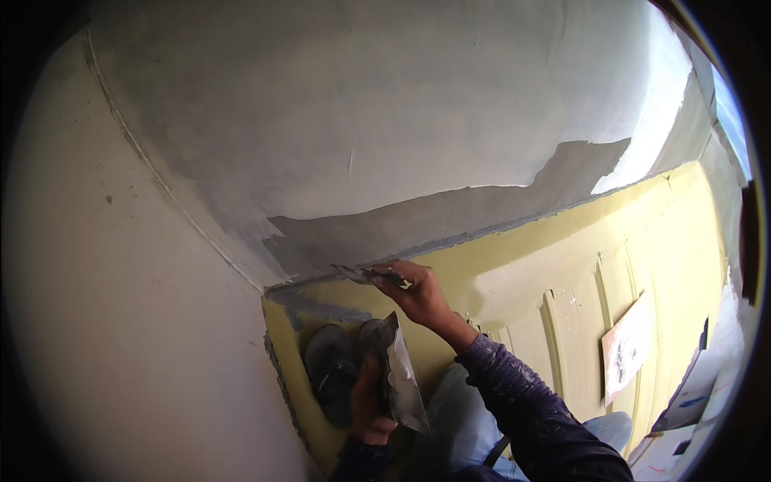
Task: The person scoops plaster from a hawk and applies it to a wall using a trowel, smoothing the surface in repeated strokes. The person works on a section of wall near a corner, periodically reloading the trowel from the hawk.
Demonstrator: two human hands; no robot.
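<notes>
My right hand [426, 299] is closed around a putty knife [365, 275], its blade close to the bottom edge of the grey wall [401, 229], near the corner. My left hand [369, 406] grips a wide metal putty blade [407, 381] with white putty along its face. Below my right hand, this blade is tilted over the yellow surface, near my sandal. A pale coat of putty [401, 153] covers most of the wall, and a darker bare strip runs along its lower edge.
To the left, a whitish wall [136, 297] meets the grey one at a rough corner seam. My sandal [331, 373] rests on a yellow ribbed surface [522, 305]. Farther right lies a flat board [628, 351] smeared with white putty.
</notes>
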